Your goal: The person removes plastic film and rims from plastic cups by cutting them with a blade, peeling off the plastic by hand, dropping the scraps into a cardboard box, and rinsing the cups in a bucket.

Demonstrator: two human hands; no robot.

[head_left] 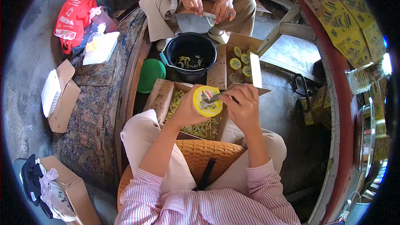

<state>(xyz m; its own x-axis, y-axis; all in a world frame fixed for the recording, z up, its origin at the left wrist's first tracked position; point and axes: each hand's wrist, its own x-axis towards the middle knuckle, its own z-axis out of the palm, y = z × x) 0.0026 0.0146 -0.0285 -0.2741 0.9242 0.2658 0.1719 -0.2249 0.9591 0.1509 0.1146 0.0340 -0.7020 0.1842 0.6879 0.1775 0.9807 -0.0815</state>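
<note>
My left hand [186, 109] is wrapped round a plastic cup with a yellow-and-white printed lid [213, 109], which faces up at me. In my right hand [242, 107] is a knife [215, 97], its grey blade against the lid's middle, where the film looks cut open. What the cup contains is hidden. Just below my hands, a cardboard box [160, 98] holds many yellow-green strips [208, 129]. Beyond it stands another cardboard box [217, 64] with several yellow-lidded cups [235, 63].
A black bucket [167, 46] with strips at its bottom stands ahead, beside a green lid [151, 76]. Across from me, a seated person's hands [223, 7] hold a knife-like tool. A red bag [75, 17] lies left; a wooden frame [298, 31] stands right.
</note>
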